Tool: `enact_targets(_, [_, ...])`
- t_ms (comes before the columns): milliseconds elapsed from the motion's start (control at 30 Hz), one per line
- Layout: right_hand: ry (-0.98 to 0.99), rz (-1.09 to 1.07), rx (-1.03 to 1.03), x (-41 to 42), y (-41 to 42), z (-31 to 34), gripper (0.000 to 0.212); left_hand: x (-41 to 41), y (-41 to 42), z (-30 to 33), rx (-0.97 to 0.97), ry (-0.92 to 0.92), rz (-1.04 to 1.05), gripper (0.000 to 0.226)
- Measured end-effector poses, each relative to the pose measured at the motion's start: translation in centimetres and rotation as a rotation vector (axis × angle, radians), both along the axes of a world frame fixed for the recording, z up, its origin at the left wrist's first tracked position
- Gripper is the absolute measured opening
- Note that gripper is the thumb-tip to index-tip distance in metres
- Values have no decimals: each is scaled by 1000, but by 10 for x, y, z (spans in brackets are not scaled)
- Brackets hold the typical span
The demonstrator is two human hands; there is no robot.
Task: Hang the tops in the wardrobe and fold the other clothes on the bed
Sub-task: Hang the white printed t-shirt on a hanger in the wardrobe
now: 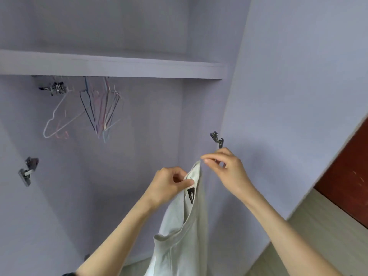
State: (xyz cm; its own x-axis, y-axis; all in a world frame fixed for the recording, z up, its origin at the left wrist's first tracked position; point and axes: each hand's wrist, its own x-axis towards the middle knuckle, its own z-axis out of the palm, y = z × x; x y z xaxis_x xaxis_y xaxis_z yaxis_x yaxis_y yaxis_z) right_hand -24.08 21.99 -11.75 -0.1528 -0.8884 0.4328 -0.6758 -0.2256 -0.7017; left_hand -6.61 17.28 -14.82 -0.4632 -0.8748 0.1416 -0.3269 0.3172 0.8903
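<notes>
A pale grey-white top [179,236] with a black neck label hangs from my hands in front of the open wardrobe [129,136]. My left hand [169,186] grips the collar beside the label, thumb pressed on the fabric. My right hand [225,168] is raised just right of the collar's upper tip, its thumb and forefinger close together at that tip; whether they pinch the cloth is unclear. Several empty wire hangers [99,110] hang under the shelf at the upper left.
A lilac shelf [119,66] spans the wardrobe above the hangers. Metal hinges sit on the left side [27,170] and the right side [218,139]. The open door [298,96] stands at the right, with wooden flooring [318,226] and a dark red panel [348,176] beyond.
</notes>
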Motion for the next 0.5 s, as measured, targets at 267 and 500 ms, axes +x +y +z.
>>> enact_targets(267, [-85, 157, 282, 54, -66, -52, 15, 39, -74, 9, -33, 42, 267, 17])
enact_targets(500, [49, 204, 153, 60, -150, -43, 15, 74, -125, 10, -124, -78, 386, 20])
